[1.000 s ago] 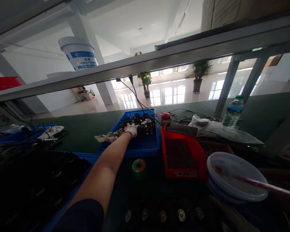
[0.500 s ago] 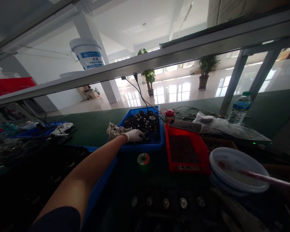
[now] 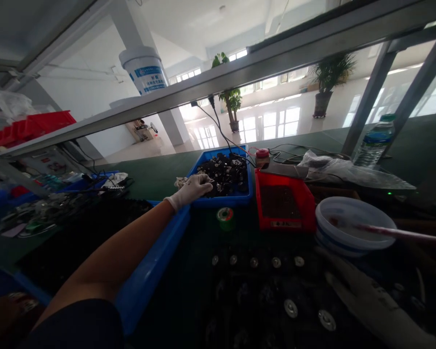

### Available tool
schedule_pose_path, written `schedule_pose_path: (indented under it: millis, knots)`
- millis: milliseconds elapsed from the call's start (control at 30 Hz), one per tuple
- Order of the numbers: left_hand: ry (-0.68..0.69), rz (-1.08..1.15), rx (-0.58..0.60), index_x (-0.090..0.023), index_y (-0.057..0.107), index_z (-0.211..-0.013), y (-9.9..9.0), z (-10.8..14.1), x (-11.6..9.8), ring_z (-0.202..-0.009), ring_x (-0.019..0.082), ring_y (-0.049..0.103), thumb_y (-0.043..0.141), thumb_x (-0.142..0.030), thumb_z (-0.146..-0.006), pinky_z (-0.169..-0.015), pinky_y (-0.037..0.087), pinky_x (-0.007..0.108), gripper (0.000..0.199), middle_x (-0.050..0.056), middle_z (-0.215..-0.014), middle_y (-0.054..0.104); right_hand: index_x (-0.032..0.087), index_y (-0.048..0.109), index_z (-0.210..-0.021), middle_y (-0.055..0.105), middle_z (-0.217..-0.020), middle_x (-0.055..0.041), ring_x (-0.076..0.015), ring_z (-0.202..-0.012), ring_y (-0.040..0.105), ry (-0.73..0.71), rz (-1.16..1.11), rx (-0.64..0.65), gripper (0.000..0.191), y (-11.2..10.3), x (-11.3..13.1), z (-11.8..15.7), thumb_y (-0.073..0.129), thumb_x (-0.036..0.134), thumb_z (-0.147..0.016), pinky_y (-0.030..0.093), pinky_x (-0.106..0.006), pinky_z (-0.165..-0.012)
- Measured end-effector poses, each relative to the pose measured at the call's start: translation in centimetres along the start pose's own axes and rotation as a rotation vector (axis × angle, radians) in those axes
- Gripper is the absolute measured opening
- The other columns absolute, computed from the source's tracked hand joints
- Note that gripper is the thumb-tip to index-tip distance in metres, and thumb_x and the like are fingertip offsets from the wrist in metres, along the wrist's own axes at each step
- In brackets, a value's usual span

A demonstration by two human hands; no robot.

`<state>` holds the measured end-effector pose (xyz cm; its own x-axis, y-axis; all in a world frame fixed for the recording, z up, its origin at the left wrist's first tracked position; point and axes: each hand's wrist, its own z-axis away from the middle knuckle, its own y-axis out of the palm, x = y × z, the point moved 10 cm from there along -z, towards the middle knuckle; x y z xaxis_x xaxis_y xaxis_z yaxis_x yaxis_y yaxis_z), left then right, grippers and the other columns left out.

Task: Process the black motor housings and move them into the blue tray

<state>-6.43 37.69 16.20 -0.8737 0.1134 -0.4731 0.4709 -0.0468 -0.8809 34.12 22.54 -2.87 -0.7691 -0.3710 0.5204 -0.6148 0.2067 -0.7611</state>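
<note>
My left hand [image 3: 194, 188], in a white glove, is over the near left part of a blue bin [image 3: 236, 199]. Its fingers are pinched together; a small glint shows at their tips, but what they hold is too small to make out. Black parts with metal bits [image 3: 223, 169] are heaped in that bin. At the lower right, in shadow, lies my gloved right hand [image 3: 366, 298], fingers stretched out and apart. It is beside rows of black pieces with round metal discs [image 3: 290, 308], and nothing shows in its grasp.
A green solder-like spool [image 3: 225, 219] stands before the bin. To the right are a red bin [image 3: 287, 225], a white tub [image 3: 356, 245] with a stick in it, and a water bottle [image 3: 374, 140]. A larger blue tray [image 3: 156, 271] sits under my left arm; a shelf [image 3: 210, 89] crosses above.
My left hand has drawn back and up from among the black parts, fingers now pinched. The view has shifted, showing more of the right hand and the rows of discs.
</note>
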Motion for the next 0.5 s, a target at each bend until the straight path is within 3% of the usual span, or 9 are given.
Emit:
schedule_pose_path:
  millis: [100, 200, 333, 500]
  knots:
    - [-0.067, -0.032, 0.063, -0.014, 0.068, -0.110, 1.6, 5.1, 1.2, -0.077, 0.016, 0.070, 0.064, -0.037, -0.104, -0.070, 0.061, 0.031, 0.025, 0.003, -0.097, 0.071, 0.021, 0.059, -0.146, 0.064, -0.150, -0.0124, -0.0358, -0.136, 0.062, 0.076, 0.007, 0.059, 0.053, 0.5, -0.4, -0.4, 0.041, 0.044, -0.101, 0.053, -0.057, -0.113]
    - [-0.125, -0.137, 0.117, -0.014, 0.068, -0.098, 3.9, 10.4, 2.3, -0.073, 0.015, 0.067, 0.067, -0.040, -0.102, -0.068, 0.059, 0.031, 0.026, 0.001, -0.088, 0.069, 0.021, 0.058, -0.147, 0.063, -0.150, -0.0127, -0.0365, -0.138, 0.060, 0.085, 0.016, 0.093, 0.053, 0.6, -0.2, -0.5, 0.042, 0.044, -0.102, 0.051, -0.060, -0.114]
    - [-0.127, -0.292, 0.116, -0.016, 0.068, -0.093, 6.1, 16.0, 2.4, -0.083, 0.019, 0.068, 0.074, -0.042, -0.095, -0.078, 0.057, 0.036, 0.026, 0.006, -0.102, 0.069, 0.024, 0.059, -0.147, 0.066, -0.148, -0.0101, -0.0356, -0.137, 0.062, 0.063, 0.028, 0.091, 0.050, 0.4, 0.1, -0.7, 0.045, 0.042, -0.103, 0.052, -0.056, -0.115]
    - [-0.171, -0.416, 0.066, -0.020, 0.069, -0.099, 8.4, 20.1, 2.7, -0.099, 0.027, 0.073, 0.072, -0.035, -0.094, -0.083, 0.058, 0.035, 0.017, 0.013, -0.121, 0.068, 0.022, 0.058, -0.148, 0.067, -0.147, -0.0110, -0.0340, -0.135, 0.063, -0.001, 0.032, 0.083, 0.050, 0.3, 0.4, -0.9, 0.046, 0.040, -0.103, 0.051, -0.051, -0.116]
